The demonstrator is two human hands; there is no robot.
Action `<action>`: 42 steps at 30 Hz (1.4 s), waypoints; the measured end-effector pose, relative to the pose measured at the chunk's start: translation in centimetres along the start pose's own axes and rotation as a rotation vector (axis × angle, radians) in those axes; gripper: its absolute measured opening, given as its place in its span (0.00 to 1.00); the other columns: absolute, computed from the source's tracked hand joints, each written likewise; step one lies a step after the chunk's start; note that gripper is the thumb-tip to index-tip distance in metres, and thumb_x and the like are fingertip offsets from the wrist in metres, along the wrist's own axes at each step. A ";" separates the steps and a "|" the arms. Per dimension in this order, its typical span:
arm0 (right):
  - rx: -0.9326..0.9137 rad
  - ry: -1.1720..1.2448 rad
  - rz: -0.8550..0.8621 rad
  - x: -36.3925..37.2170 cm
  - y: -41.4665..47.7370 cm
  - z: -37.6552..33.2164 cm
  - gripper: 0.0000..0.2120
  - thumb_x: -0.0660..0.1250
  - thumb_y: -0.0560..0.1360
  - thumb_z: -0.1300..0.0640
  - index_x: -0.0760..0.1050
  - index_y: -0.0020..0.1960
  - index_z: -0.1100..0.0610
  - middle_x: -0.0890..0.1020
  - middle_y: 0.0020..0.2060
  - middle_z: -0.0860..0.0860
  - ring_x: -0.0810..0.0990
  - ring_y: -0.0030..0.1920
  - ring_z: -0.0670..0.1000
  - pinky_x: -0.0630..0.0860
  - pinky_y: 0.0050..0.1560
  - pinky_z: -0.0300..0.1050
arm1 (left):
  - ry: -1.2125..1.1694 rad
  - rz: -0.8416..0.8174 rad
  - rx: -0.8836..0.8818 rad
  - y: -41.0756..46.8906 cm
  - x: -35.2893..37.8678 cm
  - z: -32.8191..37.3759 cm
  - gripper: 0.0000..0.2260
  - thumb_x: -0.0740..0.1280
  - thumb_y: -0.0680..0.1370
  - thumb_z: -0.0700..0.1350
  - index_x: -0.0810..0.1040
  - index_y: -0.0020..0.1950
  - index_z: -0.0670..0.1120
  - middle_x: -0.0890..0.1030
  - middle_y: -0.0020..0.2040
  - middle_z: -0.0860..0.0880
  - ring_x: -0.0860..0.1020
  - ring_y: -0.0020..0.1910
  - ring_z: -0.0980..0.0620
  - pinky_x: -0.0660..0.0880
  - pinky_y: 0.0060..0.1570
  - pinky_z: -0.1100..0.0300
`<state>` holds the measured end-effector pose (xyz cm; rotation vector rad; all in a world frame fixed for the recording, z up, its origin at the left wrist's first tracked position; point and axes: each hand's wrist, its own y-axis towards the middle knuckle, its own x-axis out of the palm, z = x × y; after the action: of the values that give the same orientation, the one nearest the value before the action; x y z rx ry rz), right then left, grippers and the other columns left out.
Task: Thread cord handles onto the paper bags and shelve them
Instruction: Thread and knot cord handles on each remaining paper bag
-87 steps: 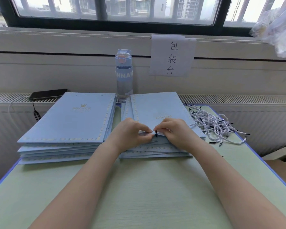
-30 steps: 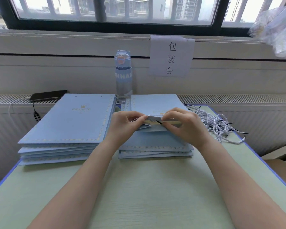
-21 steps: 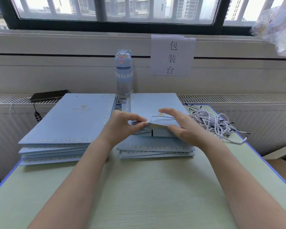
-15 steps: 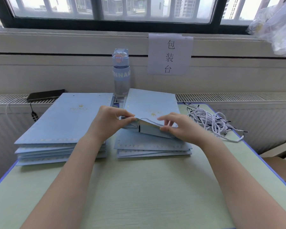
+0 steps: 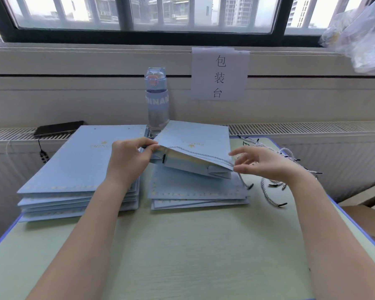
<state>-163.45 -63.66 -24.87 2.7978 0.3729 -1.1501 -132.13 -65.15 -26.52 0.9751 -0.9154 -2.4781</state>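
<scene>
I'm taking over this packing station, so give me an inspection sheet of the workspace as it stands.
Surface: pale green table with blue edge.
Job's things: left stack and right stack of flat blue bags; top bag raised off the right stack, cord along its edge; loose cords at right.
Clutter: water bottle; phone on the radiator ledge.
Hands: left hand pinches the top bag's left corner; right hand at its right corner, grip unclear.
Cables: white cable from the phone.
Surroundings: window, paper sign, plastic bag upper right.

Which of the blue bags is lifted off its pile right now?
The top bag of the right pile, tilted up, pinched at its corner by the left hand; every other bag lies flat.
</scene>
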 end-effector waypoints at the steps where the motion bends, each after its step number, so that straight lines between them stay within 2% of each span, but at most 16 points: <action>1: 0.020 0.030 -0.052 -0.1 -0.2 -0.1 0.15 0.71 0.73 0.55 0.74 0.57 0.42 0.84 0.43 0.45 0.80 0.46 0.42 0.72 0.50 0.32 | 0.001 0.008 -0.009 0.0 0.0 0.0 0.03 0.73 0.73 0.41 0.85 0.45 0.43 0.82 0.37 0.53 0.80 0.38 0.52 0.69 0.39 0.76; 4: 0.025 0.098 -0.084 -0.6 -0.4 0.1 0.14 0.67 0.75 0.63 0.76 0.57 0.49 0.83 0.38 0.48 0.79 0.40 0.44 0.71 0.40 0.28 | -0.004 0.018 -0.034 0.0 -0.1 0.0 0.03 0.72 0.74 0.41 0.85 0.46 0.43 0.81 0.37 0.54 0.79 0.36 0.51 0.68 0.36 0.76; 7: 0.053 0.014 0.140 -1.1 -0.5 0.7 0.08 0.64 0.77 0.62 0.81 0.52 0.55 0.78 0.33 0.48 0.74 0.33 0.42 0.68 0.33 0.29 | 0.005 0.045 -0.022 0.0 -0.2 -0.1 0.03 0.71 0.75 0.40 0.85 0.46 0.43 0.82 0.38 0.52 0.77 0.34 0.57 0.67 0.38 0.78; 9: 0.081 -0.033 0.279 -1.4 -0.4 1.5 0.08 0.65 0.78 0.56 0.82 0.52 0.55 0.77 0.32 0.48 0.71 0.31 0.44 0.67 0.34 0.36 | -0.002 0.074 -0.022 0.2 -0.4 -0.4 0.03 0.71 0.75 0.40 0.85 0.45 0.43 0.82 0.38 0.52 0.77 0.38 0.58 0.69 0.43 0.77; 12: 0.119 -0.079 0.384 -2.1 -0.5 2.7 0.09 0.65 0.78 0.55 0.82 0.54 0.54 0.81 0.36 0.50 0.76 0.36 0.52 0.68 0.39 0.42 | -0.018 0.098 -0.034 0.3 -0.6 -0.7 0.03 0.71 0.75 0.40 0.84 0.46 0.43 0.81 0.39 0.55 0.79 0.41 0.56 0.75 0.49 0.63; 14: 0.143 -0.061 0.431 -2.3 -0.6 3.0 0.09 0.65 0.77 0.56 0.82 0.53 0.54 0.84 0.40 0.54 0.80 0.41 0.56 0.70 0.40 0.42 | -0.035 0.074 -0.016 0.3 -0.8 -0.8 0.02 0.72 0.74 0.41 0.84 0.45 0.44 0.81 0.40 0.54 0.79 0.40 0.58 0.74 0.47 0.68; 16: 0.144 -0.024 0.476 -2.4 -0.7 2.8 0.07 0.66 0.77 0.56 0.83 0.50 0.55 0.83 0.38 0.56 0.79 0.38 0.53 0.70 0.36 0.39 | 0.007 0.000 0.058 0.2 -0.8 -1.0 0.01 0.72 0.73 0.42 0.84 0.44 0.46 0.81 0.40 0.55 0.77 0.40 0.62 0.69 0.43 0.74; 18: 0.128 0.019 0.512 -2.3 -0.5 2.4 0.06 0.66 0.77 0.55 0.82 0.47 0.53 0.80 0.32 0.53 0.75 0.31 0.49 0.70 0.31 0.33 | 0.066 -0.068 0.172 0.0 -0.7 -1.0 0.05 0.69 0.73 0.47 0.82 0.41 0.46 0.80 0.42 0.56 0.76 0.46 0.56 0.69 0.49 0.67; 20: 0.105 0.071 0.531 -2.1 -0.1 2.0 0.05 0.68 0.76 0.54 0.82 0.46 0.52 0.78 0.28 0.50 0.72 0.27 0.46 0.70 0.30 0.33 | 0.066 -0.095 0.235 -0.2 -0.3 -0.4 0.11 0.64 0.72 0.50 0.81 0.39 0.46 0.79 0.44 0.54 0.74 0.47 0.53 0.71 0.51 0.57; 24: 0.030 0.286 0.504 -0.7 0.7 0.6 0.05 0.66 0.77 0.59 0.81 0.47 0.56 0.77 0.29 0.50 0.70 0.25 0.43 0.69 0.28 0.32 | 0.045 -0.262 0.414 -1.4 2.6 2.5 0.10 0.64 0.73 0.50 0.82 0.42 0.45 0.80 0.44 0.51 0.77 0.45 0.51 0.73 0.49 0.55; 27: -0.015 0.349 0.336 0.6 1.4 -0.2 0.09 0.62 0.79 0.62 0.81 0.51 0.55 0.81 0.33 0.46 0.70 0.32 0.44 0.67 0.32 0.34 | 0.081 -0.477 0.494 -2.7 5.3 3.1 0.13 0.66 0.73 0.53 0.83 0.50 0.46 0.82 0.50 0.51 0.79 0.50 0.50 0.75 0.52 0.55; 29: -0.013 0.424 0.209 1.8 1.7 -0.7 0.10 0.61 0.79 0.63 0.80 0.52 0.55 0.83 0.35 0.44 0.72 0.35 0.44 0.67 0.35 0.34 | 0.107 -0.525 0.508 -3.2 6.3 2.7 0.13 0.67 0.73 0.49 0.83 0.53 0.45 0.83 0.53 0.51 0.80 0.53 0.50 0.76 0.53 0.54; 32: -0.028 0.661 0.125 4.2 2.2 -1.7 0.11 0.60 0.78 0.68 0.78 0.50 0.57 0.83 0.38 0.51 0.79 0.37 0.43 0.75 0.40 0.31 | 0.094 -0.482 0.508 -3.4 6.6 2.2 0.12 0.66 0.71 0.40 0.83 0.52 0.42 0.84 0.51 0.48 0.81 0.51 0.48 0.78 0.50 0.57; 34: -0.035 0.745 0.120 5.6 2.4 -2.3 0.10 0.60 0.78 0.70 0.77 0.50 0.59 0.83 0.40 0.54 0.81 0.37 0.44 0.77 0.41 0.32 | 0.084 -0.418 0.481 -3.3 6.5 2.0 0.11 0.66 0.69 0.39 0.84 0.49 0.43 0.84 0.49 0.48 0.82 0.48 0.49 0.80 0.46 0.56; 38: -0.021 0.557 0.190 6.9 2.4 -2.6 0.06 0.68 0.75 0.64 0.79 0.48 0.55 0.85 0.39 0.52 0.82 0.38 0.42 0.76 0.43 0.31 | 0.073 -0.364 0.436 -3.3 6.3 1.3 0.06 0.68 0.70 0.43 0.84 0.43 0.46 0.85 0.44 0.52 0.83 0.41 0.51 0.81 0.35 0.55; 42: 0.006 0.490 0.254 7.2 2.4 -2.5 0.07 0.72 0.71 0.65 0.80 0.44 0.55 0.84 0.39 0.56 0.83 0.38 0.48 0.80 0.46 0.37 | 0.030 -0.348 0.429 -3.4 6.6 1.1 0.05 0.68 0.70 0.44 0.84 0.41 0.45 0.85 0.41 0.51 0.83 0.37 0.50 0.80 0.33 0.53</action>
<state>-156.24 -64.17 -28.18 2.9937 0.0391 -0.4094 -137.84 -65.46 -31.38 1.4096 -1.4108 -2.5837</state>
